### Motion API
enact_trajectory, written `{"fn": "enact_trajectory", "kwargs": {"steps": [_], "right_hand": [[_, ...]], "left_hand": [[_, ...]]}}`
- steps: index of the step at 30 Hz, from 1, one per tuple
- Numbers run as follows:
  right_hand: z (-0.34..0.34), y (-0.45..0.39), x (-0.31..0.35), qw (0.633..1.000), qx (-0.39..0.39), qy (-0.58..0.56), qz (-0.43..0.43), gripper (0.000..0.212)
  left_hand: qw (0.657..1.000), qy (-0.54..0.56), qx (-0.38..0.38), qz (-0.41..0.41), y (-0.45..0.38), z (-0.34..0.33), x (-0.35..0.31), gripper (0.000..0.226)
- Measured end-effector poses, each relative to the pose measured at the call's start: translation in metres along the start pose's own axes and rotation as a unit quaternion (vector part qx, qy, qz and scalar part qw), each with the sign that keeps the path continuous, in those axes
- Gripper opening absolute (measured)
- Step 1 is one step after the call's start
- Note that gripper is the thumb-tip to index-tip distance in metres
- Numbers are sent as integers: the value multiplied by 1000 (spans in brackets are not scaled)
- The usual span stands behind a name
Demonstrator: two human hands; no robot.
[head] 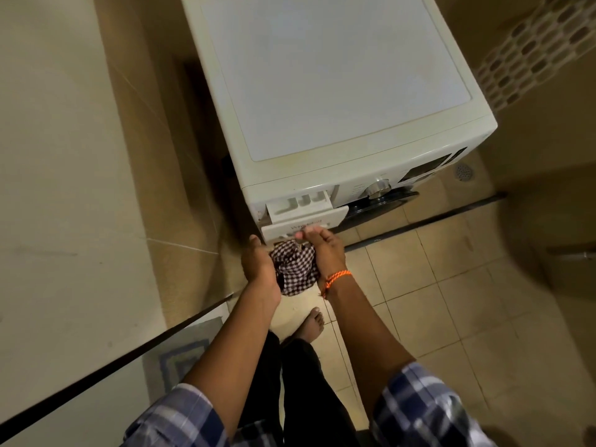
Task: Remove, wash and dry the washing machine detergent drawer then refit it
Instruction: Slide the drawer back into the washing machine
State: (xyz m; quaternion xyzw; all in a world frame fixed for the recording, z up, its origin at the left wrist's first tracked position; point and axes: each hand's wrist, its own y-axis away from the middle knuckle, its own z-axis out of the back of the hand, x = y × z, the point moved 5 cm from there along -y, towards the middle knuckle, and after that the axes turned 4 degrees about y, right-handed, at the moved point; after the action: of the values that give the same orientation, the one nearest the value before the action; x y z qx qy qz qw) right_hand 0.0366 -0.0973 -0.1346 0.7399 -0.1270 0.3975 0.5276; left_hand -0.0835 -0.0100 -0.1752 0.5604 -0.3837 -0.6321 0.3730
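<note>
The white detergent drawer (301,212) sticks partly out of the upper left front of the white washing machine (322,79). Its compartments show from above. A brown-and-white checked cloth (295,269) hangs bunched just below the drawer front, between my two hands. My left hand (259,262) is at the cloth's left side with fingers stretched toward the drawer's lower left corner. My right hand (322,250) has its fingers curled over the cloth's top, with fingertips touching the drawer's front panel. An orange cord is tied round my right wrist.
The machine's silver dial (378,188) and dark display (429,169) lie right of the drawer, with the dark door below. A tiled wall stands close on the left, a glass panel edge (129,353) runs diagonally at lower left. My bare foot (311,325) stands on the beige floor tiles.
</note>
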Motion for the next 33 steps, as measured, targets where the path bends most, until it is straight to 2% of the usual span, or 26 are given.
{"fn": "enact_trajectory", "kwargs": {"steps": [2, 3, 5, 7, 10, 12, 16, 17, 21, 25, 29, 30, 33], "right_hand": [[-11, -15, 11, 1000, 12, -6, 2, 17], [-16, -21, 19, 1000, 15, -4, -1, 17], [-22, -33, 31, 999, 17, 34, -13, 17], [-23, -41, 34, 997, 15, 68, -23, 25], [-22, -41, 26, 998, 47, 2, -30, 18], [-25, -38, 21, 997, 54, -39, -31, 19], [-24, -27, 13, 999, 29, -17, 3, 34], [-22, -24, 9, 999, 26, -18, 12, 35], [-8, -2, -12, 998, 18, -61, 0, 31], [8, 18, -30, 998, 13, -53, 1, 40], [27, 41, -46, 999, -7, -50, -7, 34], [30, 47, -50, 998, -8, -54, -5, 34], [39, 60, -58, 999, -21, -47, 3, 35]], "left_hand": [[986, 55, 131, 88, 5, -16, 6, 110], [976, 65, 186, 96, 16, -25, 1, 115], [972, 46, 223, 64, 33, -34, -19, 108], [974, 27, 225, 30, 33, -41, -35, 88], [981, 25, 192, 15, 31, -44, -43, 66], [984, 31, 176, 8, 33, -43, -43, 70], [983, 64, 170, 34, 32, -42, -36, 101], [982, 74, 170, 39, 33, -40, -32, 102], [981, 55, 181, 49, 34, -30, -1, 101], [981, 48, 176, 73, 42, -18, 32, 100], [985, 57, 149, 60, 61, -4, 53, 75], [987, 56, 137, 67, 63, 0, 60, 75], [986, 39, 130, 100, 57, 7, 91, 97]]}}
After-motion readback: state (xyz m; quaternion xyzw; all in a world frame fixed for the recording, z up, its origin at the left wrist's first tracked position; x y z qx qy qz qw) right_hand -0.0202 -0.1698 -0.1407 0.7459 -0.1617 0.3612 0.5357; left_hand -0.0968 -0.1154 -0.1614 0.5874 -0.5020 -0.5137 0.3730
